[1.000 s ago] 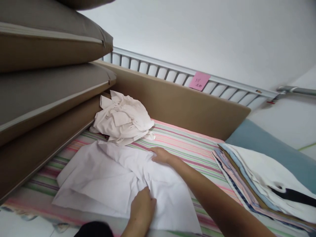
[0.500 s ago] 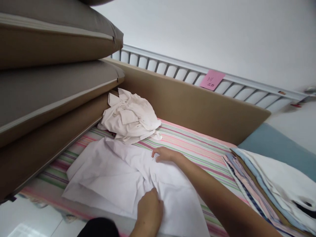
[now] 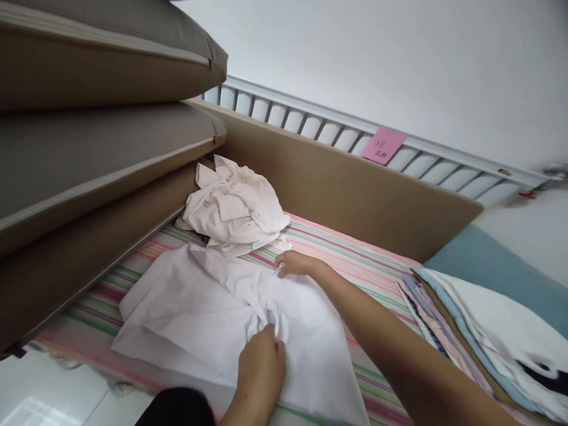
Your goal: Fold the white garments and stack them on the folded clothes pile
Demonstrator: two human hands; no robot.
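A white garment [image 3: 186, 319], perhaps a shirt, lies spread and creased on the striped sheet [image 3: 310, 236]. My left hand [image 3: 261, 364] is closed on its middle near the front, bunching the fabric into folds. Farther back, my right hand [image 3: 293, 263] pinches the garment's far edge between thumb and fingers. Creases run between the two hands, and the fabric to the right hangs toward me. Just behind it sits a crumpled heap of off-white clothing [image 3: 239, 207], which neither hand touches.
Stacked grey-brown cushions [image 3: 110, 154] rise along the left. A tan board [image 3: 346, 177] stands at the back before a white slatted rail [image 3: 310, 125] with a pink note [image 3: 384, 145]. Folded clothes [image 3: 488, 331] lie in a pile at right, beside a blue-green panel [image 3: 501, 260].
Both hands have shifted slightly, the left up and leftward, the right a little upward, still gripping the garment. Its far edge is lifted slightly and its right part has drawn in leftward.
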